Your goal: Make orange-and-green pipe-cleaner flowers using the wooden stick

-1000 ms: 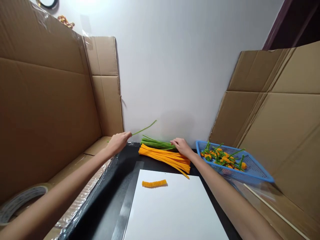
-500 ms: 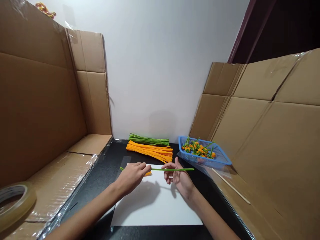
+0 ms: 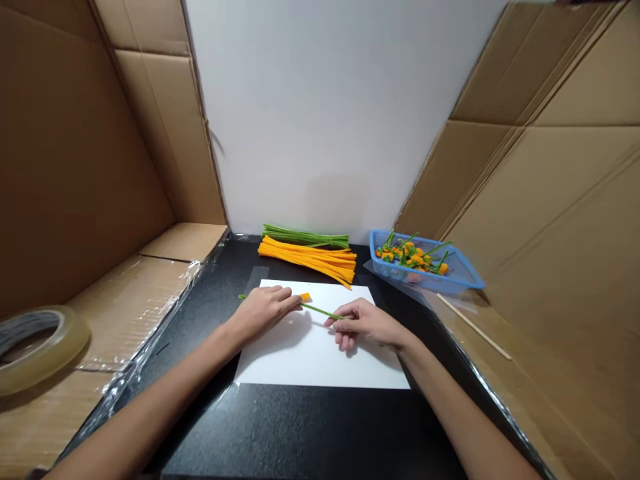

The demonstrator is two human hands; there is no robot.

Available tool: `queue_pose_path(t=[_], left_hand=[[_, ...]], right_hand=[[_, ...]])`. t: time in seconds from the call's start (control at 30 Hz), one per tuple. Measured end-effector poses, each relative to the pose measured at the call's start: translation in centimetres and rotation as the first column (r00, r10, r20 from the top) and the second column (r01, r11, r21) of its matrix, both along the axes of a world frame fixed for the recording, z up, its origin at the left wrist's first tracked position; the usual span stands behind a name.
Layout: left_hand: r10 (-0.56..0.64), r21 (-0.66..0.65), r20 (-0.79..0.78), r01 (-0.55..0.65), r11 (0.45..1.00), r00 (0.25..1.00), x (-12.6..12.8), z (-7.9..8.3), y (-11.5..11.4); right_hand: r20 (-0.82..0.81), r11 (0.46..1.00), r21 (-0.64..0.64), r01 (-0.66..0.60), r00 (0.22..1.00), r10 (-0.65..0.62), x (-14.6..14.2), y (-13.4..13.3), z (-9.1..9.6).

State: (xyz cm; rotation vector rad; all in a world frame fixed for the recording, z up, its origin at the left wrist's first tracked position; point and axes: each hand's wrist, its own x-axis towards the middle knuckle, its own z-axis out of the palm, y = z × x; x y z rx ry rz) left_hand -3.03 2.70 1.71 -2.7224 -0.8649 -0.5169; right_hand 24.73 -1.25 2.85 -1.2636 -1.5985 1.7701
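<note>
A green pipe cleaner [image 3: 319, 310] runs between my two hands above a white sheet [image 3: 320, 370]. My left hand [image 3: 267, 310] is closed around it, and its far left end pokes out beyond the knuckles. At the fingertips of that hand shows a small coiled orange piece [image 3: 305, 297]; whether the fingers touch it I cannot tell. My right hand [image 3: 363, 325] pinches the pipe cleaner near its right end, thumb against fingers. Behind the sheet lie a bundle of orange pipe cleaners [image 3: 310, 257] and, behind that, a bundle of green pipe cleaners [image 3: 305, 236].
At the back right stands a blue basket [image 3: 425, 280] with several orange-and-green pieces inside. A thin wooden stick [image 3: 475, 327] lies on the right cardboard. A roll of clear tape [image 3: 70, 340] rests at far left. Cardboard walls [image 3: 555, 200] flank the black table [image 3: 310, 427].
My right hand has turned and closed from a looser, palm-up hold to a pinch. The pipe cleaner now slants down to the right. The camera view has tilted downward.
</note>
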Motion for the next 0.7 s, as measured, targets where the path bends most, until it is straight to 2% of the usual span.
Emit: queue_pose_path(t=[0.1, 0.17, 0.33, 0.47, 0.6, 0.7], left_hand=[[-0.060, -0.072, 0.010, 0.061, 0.996, 0.998, -1.0, 0.2, 0.7], [-0.028, -0.095, 0.050, 0.032, 0.995, 0.998, -1.8, 0.4, 1.3], [0.002, -0.088, 0.038, 0.001, 0.996, 0.999, -3.3, 0.3, 2.8], [0.136, -0.077, 0.139, -0.126, 0.989, 0.981, -5.5, -0.4, 4.2], [0.330, -0.077, 0.322, -0.323, 0.943, 0.887, -7.9, -0.7, 5.3], [0.331, -0.129, 0.296, -0.306, 0.943, 0.896, -7.3, -0.7, 4.9]], right_hand=[[0.067, 0.992, 0.122, -0.020, 0.998, 0.012, 1.0, 0.4, 0.0], [0.058, 0.985, 0.171, -0.016, 0.998, 0.006, 1.9, 0.7, 0.3], [0.079, 0.993, 0.103, -0.063, 0.995, 0.055, 4.2, 1.4, 0.3], [0.120, 0.994, 0.091, -0.059, 0.992, 0.048, 6.8, 1.8, -0.4], [0.157, 0.987, 0.160, 0.012, 0.987, -0.037, 8.6, 1.9, -0.4], [0.242, 0.973, 0.226, -0.033, 0.970, -0.023, 8.4, 1.8, 0.0]])
